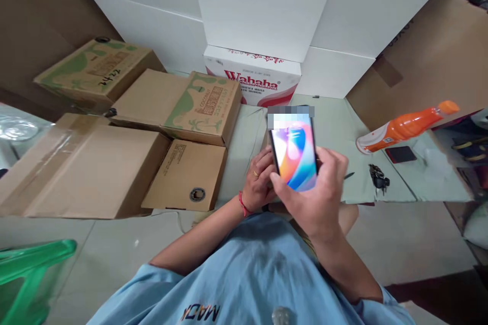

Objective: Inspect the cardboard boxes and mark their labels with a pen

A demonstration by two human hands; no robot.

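Note:
A smartphone (pixel 295 155) with a lit, multicoloured screen is held upright in my right hand (pixel 318 193), the thumb along its lower left edge and the fingers around its right side. Close beside the phone, my left hand (pixel 260 179) has its fingers bent together near the table's front edge. The phone and my right hand cover its fingertips, so what it grips, if anything, is hidden. A ring and a red bracelet (pixel 244 204) are on this hand and wrist. A sliver of brown cardboard (pixel 266 134) shows behind the phone's left edge.
Several cardboard boxes (pixel 87 162) fill the table's left side. A white Wahaba box (pixel 253 73) stands at the back against white panels. To the right are an orange bottle (pixel 406 127), a dark wallet-like item (pixel 400 154) and keys (pixel 378 179). A green stool (pixel 34 259) is lower left.

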